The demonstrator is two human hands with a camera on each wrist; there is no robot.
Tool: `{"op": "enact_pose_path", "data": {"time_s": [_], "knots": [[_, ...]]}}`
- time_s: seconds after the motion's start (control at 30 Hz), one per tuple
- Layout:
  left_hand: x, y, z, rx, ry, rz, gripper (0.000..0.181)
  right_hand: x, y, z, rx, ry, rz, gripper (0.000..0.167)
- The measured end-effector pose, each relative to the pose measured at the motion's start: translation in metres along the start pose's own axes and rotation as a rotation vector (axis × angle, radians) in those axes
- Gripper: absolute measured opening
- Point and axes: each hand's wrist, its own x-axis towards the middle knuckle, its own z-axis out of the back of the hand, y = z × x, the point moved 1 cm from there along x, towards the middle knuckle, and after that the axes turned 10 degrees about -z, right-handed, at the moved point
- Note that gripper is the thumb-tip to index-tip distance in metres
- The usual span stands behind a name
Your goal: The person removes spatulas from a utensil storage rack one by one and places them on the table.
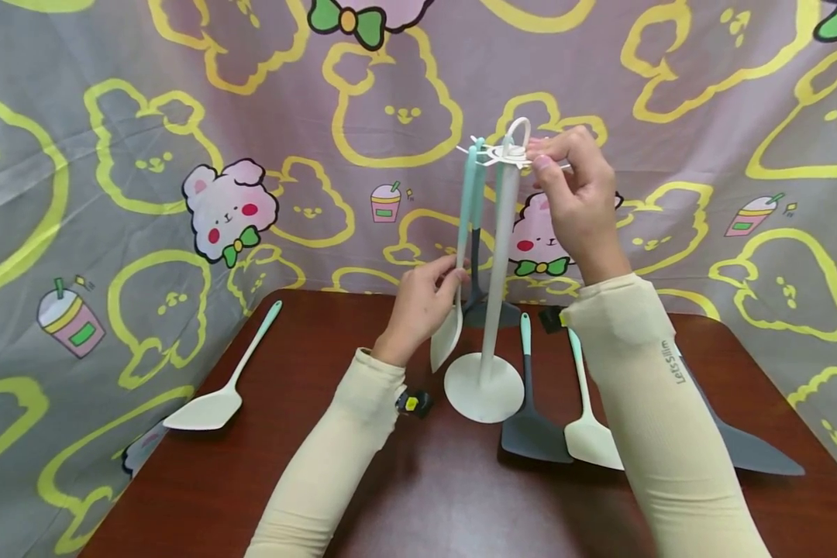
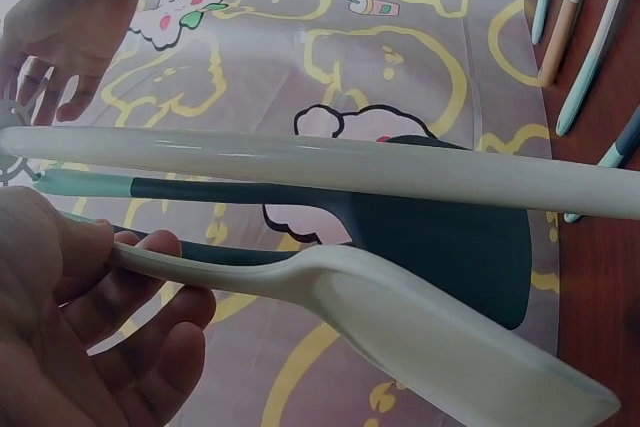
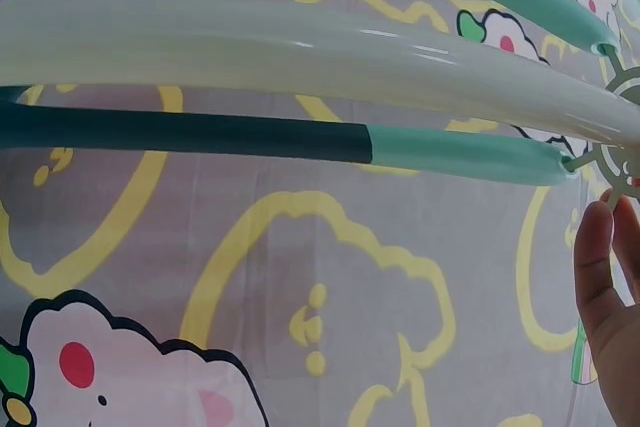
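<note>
A white utensil stand (image 1: pixel 500 256) with a ring of hooks (image 1: pixel 508 155) at its top rises from a round base. My left hand (image 1: pixel 421 304) pinches the thin stem of a white spatula (image 1: pixel 447 337), whose mint handle (image 1: pixel 468 190) reaches up to a hook. Its broad, curved head shows below my fingers in the left wrist view. Dark grey utensils with mint handles hang behind the pole, one of them a spatula (image 2: pixel 440 237). At the top, my right hand (image 1: pixel 580 198) pinches a hook of the ring between thumb and fingers, also visible in the right wrist view.
On the brown table (image 1: pixel 418 496), a white spatula (image 1: pixel 205 409) lies at the left. Right of the stand's base (image 1: pixel 469 399) lie a grey spatula (image 1: pixel 533 438), a white one (image 1: pixel 589 440) and another grey utensil (image 1: pixel 756 449), partly under my right forearm. Patterned cloth hangs behind.
</note>
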Motion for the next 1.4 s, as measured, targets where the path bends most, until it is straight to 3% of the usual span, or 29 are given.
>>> {"op": "enact_pose_path", "data": {"time_s": [0.3,0.63,1.07,1.4], "knots": [[-0.0005,-0.0021,0.0018,0.031,-0.043,-0.022,0.024,-0.0006,0.0017,-0.0018,0.012,0.002,-0.01,0.021],[-0.0023,-0.0022,0.0044,0.041,-0.079,-0.049,0.023,0.0019,0.0039,-0.002,-0.006,0.025,0.035,0.024],[0.0001,-0.0026,0.0055,0.1,-0.121,-0.096,0.021,0.0006,0.001,-0.0002,-0.006,0.006,0.014,0.024],[-0.001,-0.0017,0.0058,0.094,-0.127,-0.084,0.022,-0.0002,0.0017,-0.0023,0.004,-0.014,-0.014,0.022]]}}
